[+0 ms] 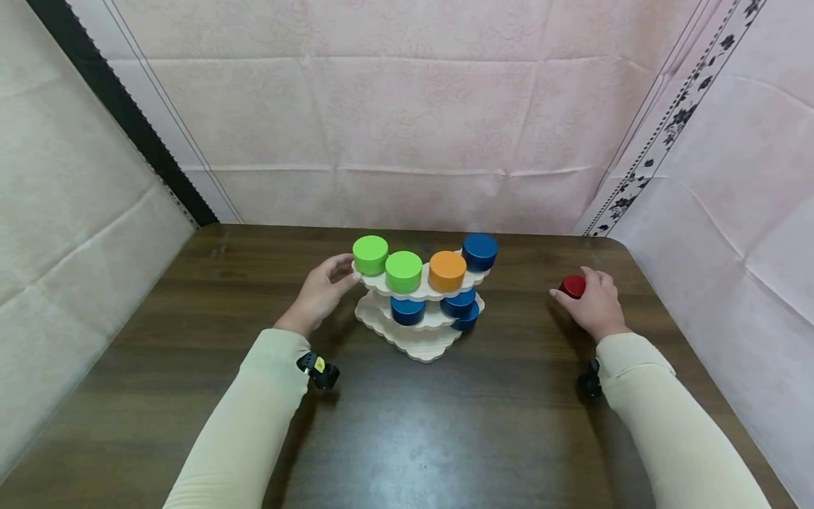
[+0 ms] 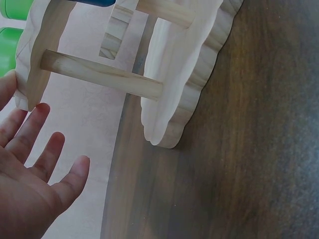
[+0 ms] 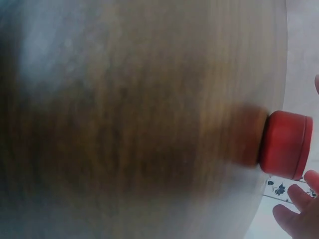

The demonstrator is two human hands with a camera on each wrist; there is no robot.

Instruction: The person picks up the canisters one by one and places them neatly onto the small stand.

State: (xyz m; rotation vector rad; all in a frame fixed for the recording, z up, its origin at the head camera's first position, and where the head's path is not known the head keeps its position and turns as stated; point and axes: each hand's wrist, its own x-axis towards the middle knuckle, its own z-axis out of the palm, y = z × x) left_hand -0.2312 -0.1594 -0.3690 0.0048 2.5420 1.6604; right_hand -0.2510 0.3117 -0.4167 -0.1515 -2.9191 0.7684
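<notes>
A pale wooden tiered stand [image 1: 425, 348] with scalloped edges stands near the back of the table. My left hand [image 1: 321, 293] pinches the left corner of its top tier between thumb and fingers; the other fingers [image 2: 75, 181] spread loosely below it. On the top tier sit two green cylinders [image 1: 403, 272], an orange cylinder [image 1: 447, 271] and a blue cylinder [image 1: 480, 252]. Blue cylinders [image 1: 408, 312] also show on the lower tiers. At the right, my right hand [image 1: 598, 304] is around a red cylinder [image 3: 285, 144] standing on the table, with a gap showing beside the thumb.
The brown wooden table [image 1: 445, 431] reaches back to a pale cloth wall [image 1: 407, 127]. More cloth hangs at both sides, the right one [image 1: 757, 191] close past the right arm. Round posts [image 2: 99, 74] join the stand's tiers.
</notes>
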